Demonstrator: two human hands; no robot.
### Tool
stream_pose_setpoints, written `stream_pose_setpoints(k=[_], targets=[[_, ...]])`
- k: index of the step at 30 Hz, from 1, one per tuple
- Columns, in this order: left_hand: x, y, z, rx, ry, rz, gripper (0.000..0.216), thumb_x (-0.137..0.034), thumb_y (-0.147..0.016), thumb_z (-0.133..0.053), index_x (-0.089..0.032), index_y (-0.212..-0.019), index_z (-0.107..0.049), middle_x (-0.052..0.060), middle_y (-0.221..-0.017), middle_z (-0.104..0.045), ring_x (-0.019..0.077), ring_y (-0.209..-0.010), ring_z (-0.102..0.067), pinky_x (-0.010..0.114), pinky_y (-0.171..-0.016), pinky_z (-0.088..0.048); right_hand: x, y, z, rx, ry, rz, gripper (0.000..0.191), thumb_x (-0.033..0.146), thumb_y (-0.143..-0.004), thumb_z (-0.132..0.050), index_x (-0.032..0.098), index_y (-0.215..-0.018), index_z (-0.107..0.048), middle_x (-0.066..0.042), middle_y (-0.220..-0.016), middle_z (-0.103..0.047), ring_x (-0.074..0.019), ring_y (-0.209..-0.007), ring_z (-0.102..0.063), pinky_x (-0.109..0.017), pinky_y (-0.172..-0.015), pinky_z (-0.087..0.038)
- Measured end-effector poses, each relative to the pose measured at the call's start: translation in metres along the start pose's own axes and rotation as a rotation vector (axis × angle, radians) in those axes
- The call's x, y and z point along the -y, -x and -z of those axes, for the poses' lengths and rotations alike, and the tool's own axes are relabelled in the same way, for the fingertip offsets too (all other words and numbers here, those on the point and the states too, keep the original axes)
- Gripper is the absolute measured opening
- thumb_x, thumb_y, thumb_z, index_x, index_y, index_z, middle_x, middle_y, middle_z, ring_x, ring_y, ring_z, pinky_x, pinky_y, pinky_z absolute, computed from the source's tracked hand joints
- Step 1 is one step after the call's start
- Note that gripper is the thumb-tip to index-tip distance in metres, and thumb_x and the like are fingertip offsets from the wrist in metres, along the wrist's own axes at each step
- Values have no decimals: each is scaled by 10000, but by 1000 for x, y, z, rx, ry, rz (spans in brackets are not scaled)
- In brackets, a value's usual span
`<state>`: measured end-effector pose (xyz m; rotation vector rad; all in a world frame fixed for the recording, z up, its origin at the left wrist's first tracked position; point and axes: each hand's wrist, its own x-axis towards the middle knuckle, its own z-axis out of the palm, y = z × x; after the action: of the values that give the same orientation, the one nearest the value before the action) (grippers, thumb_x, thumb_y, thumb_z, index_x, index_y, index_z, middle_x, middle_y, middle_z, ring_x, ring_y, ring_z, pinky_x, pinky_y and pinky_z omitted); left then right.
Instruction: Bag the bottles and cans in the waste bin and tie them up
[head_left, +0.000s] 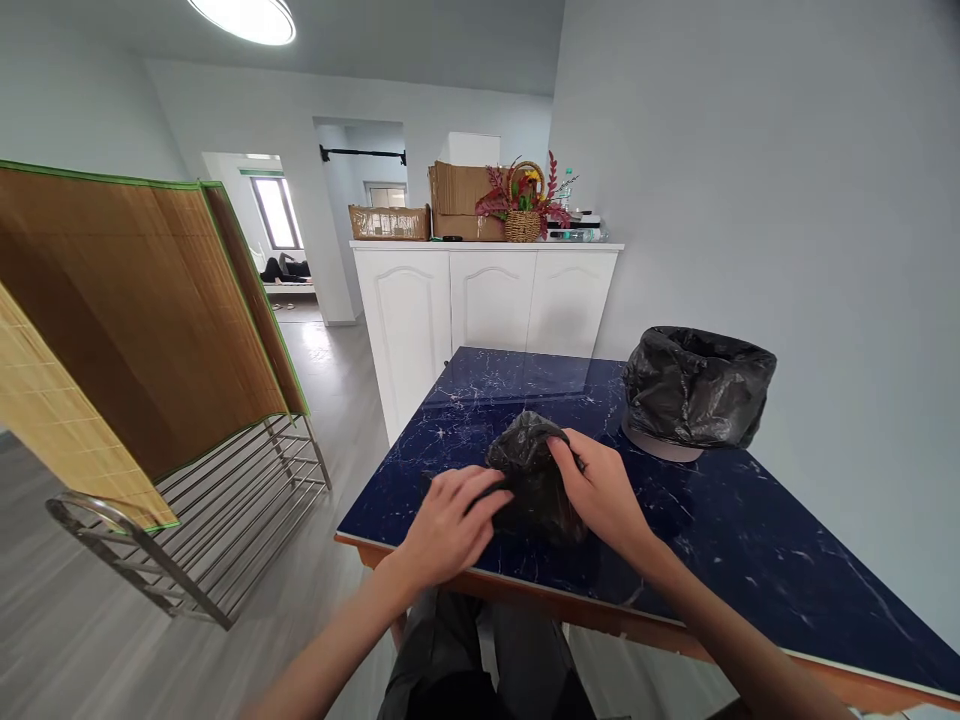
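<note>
A crumpled black plastic bag (529, 445) sits on the dark blue marbled table (480, 385) in front of me. My right hand (600, 490) is closed on the upper right edge of the bag, thumb and fingers pinched together. On the near left side, my left hand (454, 520) has its fingers curled around a dark fold of the same bag. The lower part of the bag blends into the dark tabletop, and its contents, if any, are hidden. Farther right stands a light-coloured bin (664, 447) with a black bag liner (697, 390) folded over its rim.
Behind the table is a white cabinet (491, 295) with cardboard boxes (469, 200), a flower basket (523, 226) and bottles on top. To the left stands a metal rack (247, 490) with bamboo mats (135, 310) draped over it. A wall borders the right side.
</note>
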<state>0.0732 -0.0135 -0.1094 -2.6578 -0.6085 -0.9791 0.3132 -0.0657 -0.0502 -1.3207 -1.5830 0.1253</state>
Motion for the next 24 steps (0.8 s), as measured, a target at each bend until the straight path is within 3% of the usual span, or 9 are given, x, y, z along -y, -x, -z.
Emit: stream_pose_setpoints(k=[3,6,11,14,17,24], targets=[[-10,-16,1,150,-15,-96,485,-118,-1022,-483,-225,-1491,-541,112,-1380,-708,306,-1332,-581,478,-1109,-416,6,0,3,64,3,8,424,490,-1099,-403,239,-783,-531,-29,-756,-641,-197,-677,-579,-310,-645,-403],[-9,-22,-2,129,-71,0,331,-139,-1051,-448,-158,-1322,-636,131,-1192,-765,320,-1289,-599,496,-1077,-405,8,2,8,83,40,8,414,465,-1095,-399,245,-754,-479,-14,-715,-595,-185,-636,-545,-307,-612,-363],[5,-18,-2,47,-173,173,225,-175,-1069,-467,-180,-1126,-685,97,-984,-767,338,-1239,-616,512,-1028,-383,7,4,13,48,63,4,420,453,-1073,-421,258,-709,-346,18,-642,-478,-167,-578,-448,-309,-579,-297],[8,-19,-1,14,-268,270,196,-232,-1035,-566,-175,-1179,-687,139,-1127,-762,404,-1312,-565,549,-1036,-372,8,4,15,85,18,-34,389,455,-1077,-428,250,-747,-447,8,-692,-550,-176,-625,-502,-303,-608,-339],[4,-23,-2,-5,-225,277,297,-292,-983,-652,-179,-1257,-671,159,-1335,-710,437,-1407,-485,571,-1075,-359,8,5,15,111,-41,-72,345,465,-1079,-448,242,-853,-580,-14,-811,-663,-200,-742,-603,-302,-679,-403],[-7,-44,-21,12,-112,203,444,-355,-906,-769,-203,-1303,-643,158,-1326,-710,449,-1417,-462,585,-1108,-357,-1,7,8,129,-224,-165,350,550,-1047,-532,243,-1053,-700,-46,-1026,-765,-242,-949,-708,-323,-823,-498]])
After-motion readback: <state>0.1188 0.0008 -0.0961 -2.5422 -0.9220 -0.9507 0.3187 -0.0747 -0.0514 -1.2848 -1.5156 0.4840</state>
